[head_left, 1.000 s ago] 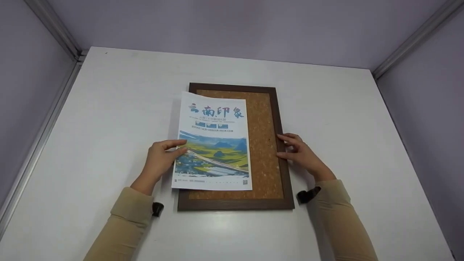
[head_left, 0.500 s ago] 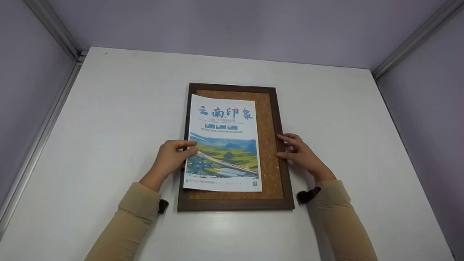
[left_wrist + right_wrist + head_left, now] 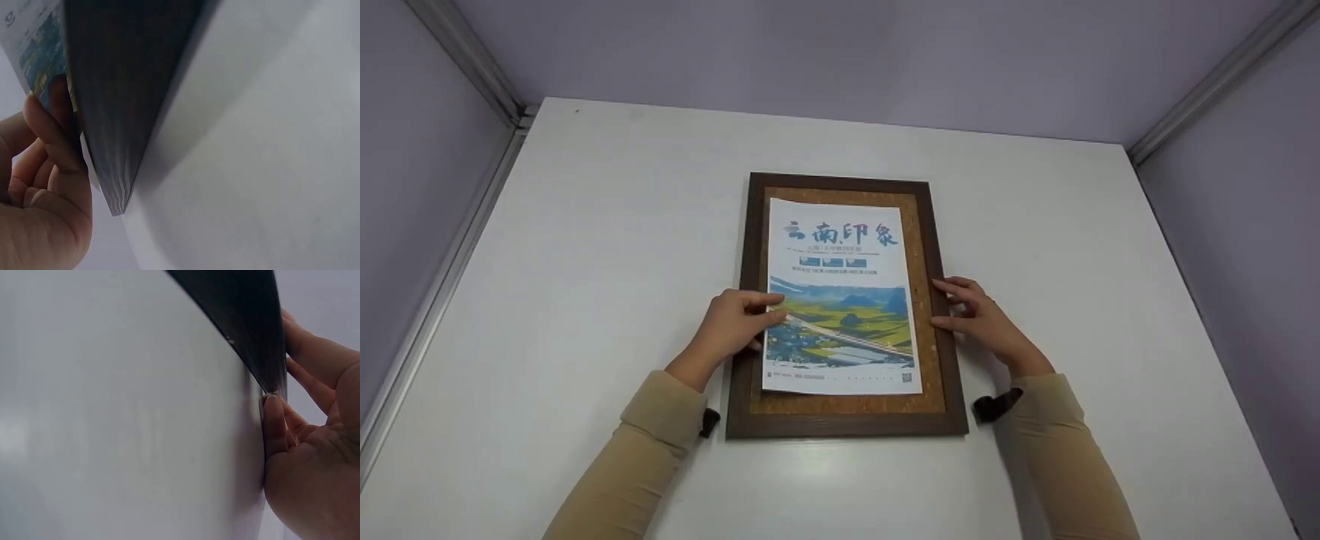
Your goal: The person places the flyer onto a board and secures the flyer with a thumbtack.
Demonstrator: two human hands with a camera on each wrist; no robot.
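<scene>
A cork board in a dark wooden frame [image 3: 844,424] lies flat in the middle of the white table [image 3: 585,225]. On the cork lies a printed poster [image 3: 840,292] with a landscape picture, roughly centred in the frame. My left hand [image 3: 739,322] pinches the poster's left edge, thumb on top. In the left wrist view, my left hand [image 3: 45,169] shows its fingers beside the frame's corner [image 3: 124,84] and the poster's edge [image 3: 36,53]. My right hand [image 3: 971,307] rests with straight fingers against the frame's right side. My right hand [image 3: 309,439] appears close beside the frame [image 3: 242,315] in the right wrist view.
Purple walls enclose the table on three sides, with metal rails [image 3: 472,75] in the back corners and along the left edge. Bare white tabletop surrounds the frame on all sides.
My left hand has slid the poster to the right, from overhanging the frame's left side to lying centred on the cork. The right hand and the frame have stayed still.
</scene>
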